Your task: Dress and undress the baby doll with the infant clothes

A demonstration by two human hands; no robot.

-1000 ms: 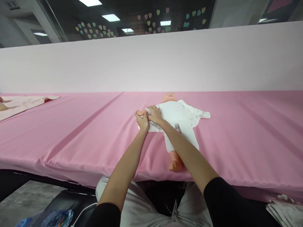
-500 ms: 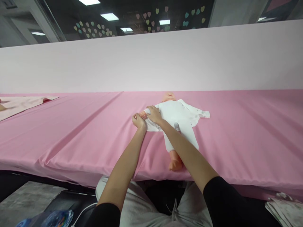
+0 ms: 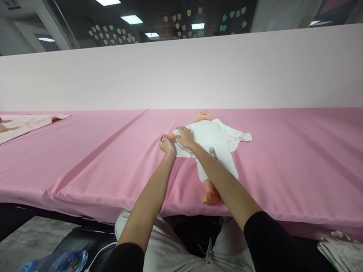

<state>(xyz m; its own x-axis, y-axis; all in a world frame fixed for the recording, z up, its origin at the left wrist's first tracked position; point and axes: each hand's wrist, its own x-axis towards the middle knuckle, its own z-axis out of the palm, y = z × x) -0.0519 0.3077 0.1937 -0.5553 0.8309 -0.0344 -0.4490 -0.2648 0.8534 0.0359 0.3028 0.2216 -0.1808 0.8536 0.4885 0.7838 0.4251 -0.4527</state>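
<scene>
A baby doll [image 3: 210,193] lies on its back on the pink-covered table, its head toward the wall. It is in a white baby garment [image 3: 210,132], whose right-hand sleeve lies spread out flat with a snap at the cuff. My left hand [image 3: 166,145] is closed around the doll's hand [image 3: 171,136], which pokes out of the left sleeve. Close beside it, my right hand [image 3: 185,136] has its fingers closed on that white sleeve. My right forearm crosses over the doll's body and hides part of its legs.
A pink cloth [image 3: 28,124] lies at the table's far left. Behind the pink table cover [image 3: 283,170] rises a white wall [image 3: 181,75]. Folded cloths [image 3: 342,251] sit at lower right. On the lower left are a black chair [image 3: 85,241], a white cable [image 3: 100,252] and a blue plastic item [image 3: 66,260].
Almost nothing differs. Both hands keep their places on the doll's hand and sleeve; the view has shifted very slightly.
</scene>
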